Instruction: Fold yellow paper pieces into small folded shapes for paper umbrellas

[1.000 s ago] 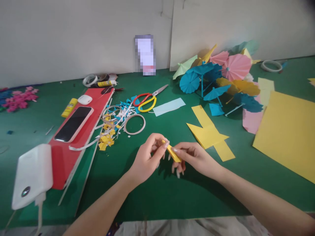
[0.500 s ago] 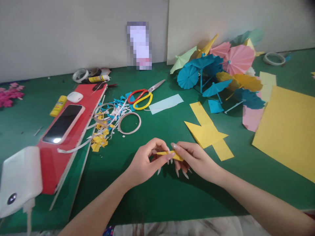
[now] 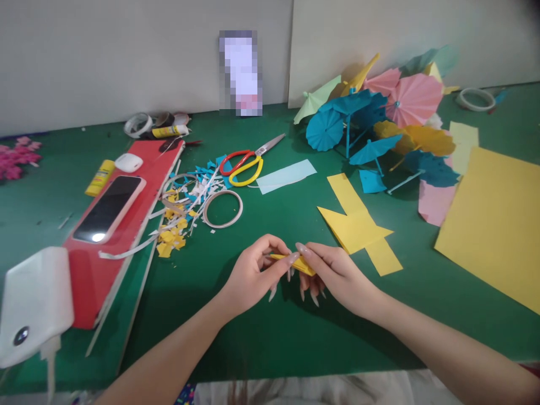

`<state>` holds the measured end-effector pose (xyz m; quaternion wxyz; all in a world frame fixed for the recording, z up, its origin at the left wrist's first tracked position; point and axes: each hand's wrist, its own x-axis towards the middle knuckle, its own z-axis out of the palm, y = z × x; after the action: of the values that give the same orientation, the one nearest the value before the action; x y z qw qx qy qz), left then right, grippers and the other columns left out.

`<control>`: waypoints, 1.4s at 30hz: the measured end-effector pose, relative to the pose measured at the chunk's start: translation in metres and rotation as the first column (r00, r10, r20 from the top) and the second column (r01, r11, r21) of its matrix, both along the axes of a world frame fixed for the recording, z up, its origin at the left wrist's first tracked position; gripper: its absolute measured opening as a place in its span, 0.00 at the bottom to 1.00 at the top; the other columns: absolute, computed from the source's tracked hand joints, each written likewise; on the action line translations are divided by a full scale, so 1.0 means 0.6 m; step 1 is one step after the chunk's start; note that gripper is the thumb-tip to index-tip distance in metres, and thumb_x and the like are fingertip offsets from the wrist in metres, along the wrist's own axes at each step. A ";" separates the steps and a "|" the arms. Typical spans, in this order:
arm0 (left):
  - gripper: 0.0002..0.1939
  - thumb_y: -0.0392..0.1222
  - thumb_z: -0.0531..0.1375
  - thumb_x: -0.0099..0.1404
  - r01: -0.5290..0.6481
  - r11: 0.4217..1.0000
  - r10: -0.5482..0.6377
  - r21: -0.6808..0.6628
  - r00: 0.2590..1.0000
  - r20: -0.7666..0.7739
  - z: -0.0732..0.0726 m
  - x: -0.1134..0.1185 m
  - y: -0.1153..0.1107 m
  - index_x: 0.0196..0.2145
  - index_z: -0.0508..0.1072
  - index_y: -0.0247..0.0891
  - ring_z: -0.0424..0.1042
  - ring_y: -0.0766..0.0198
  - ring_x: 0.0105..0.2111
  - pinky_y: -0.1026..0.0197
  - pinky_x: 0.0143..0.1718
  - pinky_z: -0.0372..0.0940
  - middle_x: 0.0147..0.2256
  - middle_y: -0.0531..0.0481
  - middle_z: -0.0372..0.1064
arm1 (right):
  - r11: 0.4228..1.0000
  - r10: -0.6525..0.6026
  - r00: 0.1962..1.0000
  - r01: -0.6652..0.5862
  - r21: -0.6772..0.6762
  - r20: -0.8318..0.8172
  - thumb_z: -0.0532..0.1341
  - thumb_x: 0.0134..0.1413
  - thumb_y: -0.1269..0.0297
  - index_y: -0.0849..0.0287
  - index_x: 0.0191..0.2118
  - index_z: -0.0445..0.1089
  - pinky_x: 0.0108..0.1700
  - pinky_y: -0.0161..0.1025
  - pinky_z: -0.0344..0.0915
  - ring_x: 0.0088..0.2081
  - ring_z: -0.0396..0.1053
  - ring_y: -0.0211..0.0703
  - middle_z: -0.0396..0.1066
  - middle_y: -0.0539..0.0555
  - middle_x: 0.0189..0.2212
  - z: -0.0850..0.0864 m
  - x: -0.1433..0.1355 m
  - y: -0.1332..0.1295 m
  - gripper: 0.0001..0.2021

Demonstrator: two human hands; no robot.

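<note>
A small folded piece of yellow paper point(image 3: 306, 266) is pinched between my two hands, above the green table. My left hand point(image 3: 259, 273) grips its left end between thumb and fingers. My right hand point(image 3: 333, 270) grips the right end, thumb on top, the other fingers curled beneath. Both thumbtips lie close together on the paper, and much of it is hidden by the fingers. Just beyond my right hand lie yellow paper cutouts point(image 3: 358, 229), a folded pointed piece across a strip.
Scissors point(image 3: 247, 169), a pale blue strip point(image 3: 287, 176), a tape roll point(image 3: 223, 209) and paper scraps point(image 3: 172, 239) lie ahead. Paper umbrellas point(image 3: 324, 132) stand back right, near a large yellow sheet point(image 3: 493, 225). At left are a phone point(image 3: 108, 208) and white device point(image 3: 37, 304).
The folded yellow paper has tilted a little in my fingers, showing more of its side near my right hand. Both hands keep their hold. The whole view has shifted slightly.
</note>
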<state>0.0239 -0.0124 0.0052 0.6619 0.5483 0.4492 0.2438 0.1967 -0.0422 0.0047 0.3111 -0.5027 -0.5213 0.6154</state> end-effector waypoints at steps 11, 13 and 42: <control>0.11 0.45 0.60 0.61 -0.034 0.999 0.035 -0.035 0.999 0.007 0.004 -0.001 0.000 0.32 0.62 0.37 0.58 0.75 0.16 0.71 0.16 0.55 0.21 0.59 0.61 | 0.997 0.043 0.998 -0.046 -0.062 -0.044 0.61 0.55 0.52 0.61 0.36 0.69 0.20 0.28 0.63 0.20 0.67 0.33 0.68 0.48 0.20 0.010 0.000 0.004 0.15; 0.10 0.44 0.60 0.61 -0.037 0.999 0.038 -0.032 0.999 0.014 0.005 -0.001 0.001 0.32 0.62 0.37 0.58 0.75 0.16 0.71 0.16 0.55 0.22 0.60 0.61 | 0.996 0.042 0.998 -0.045 -0.078 -0.050 0.61 0.55 0.52 0.62 0.36 0.69 0.20 0.28 0.63 0.20 0.67 0.34 0.68 0.48 0.20 0.008 0.001 0.006 0.15; 0.11 0.44 0.60 0.62 -0.018 0.999 0.021 -0.031 0.996 0.081 0.016 -0.007 0.010 0.39 0.64 0.38 0.59 0.75 0.17 0.72 0.16 0.56 0.24 0.58 0.63 | 0.953 0.157 0.943 -0.223 -0.206 -0.295 0.55 0.60 0.53 0.63 0.35 0.67 0.19 0.26 0.61 0.20 0.70 0.32 0.74 0.53 0.24 0.006 0.019 0.019 0.16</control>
<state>0.0195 -0.0065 0.0151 0.6854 0.5235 0.4308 0.2656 0.2082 -0.0307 0.0084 0.2571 -0.3928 -0.4422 0.7642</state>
